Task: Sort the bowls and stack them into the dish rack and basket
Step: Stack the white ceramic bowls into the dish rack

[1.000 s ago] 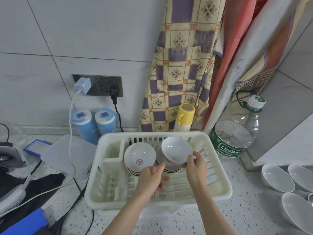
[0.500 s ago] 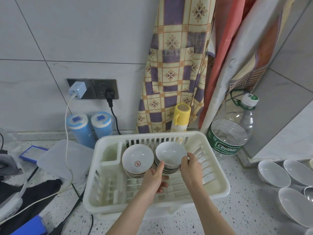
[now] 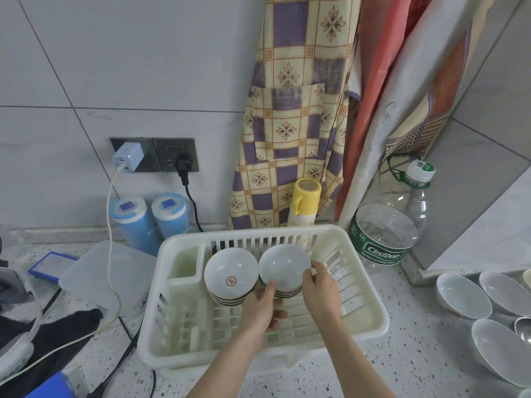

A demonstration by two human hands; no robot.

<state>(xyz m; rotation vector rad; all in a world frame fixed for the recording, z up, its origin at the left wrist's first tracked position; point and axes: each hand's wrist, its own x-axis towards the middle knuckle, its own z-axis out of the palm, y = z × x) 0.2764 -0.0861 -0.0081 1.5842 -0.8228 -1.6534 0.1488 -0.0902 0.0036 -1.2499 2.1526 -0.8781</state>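
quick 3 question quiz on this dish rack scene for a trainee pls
1. True or false: the dish rack holds two stacks of bowls side by side.
2. Which stack has a red emblem inside its top bowl? A) left stack B) right stack
3. Fill in: the large clear water bottle stands to the ____ of the rack.

Key
1. True.
2. A. The right stack's top bowl looks plain inside; the left hand and right hand both touch that stack.
3. Right, against the wall corner; loose white bowls lie further right on the counter.
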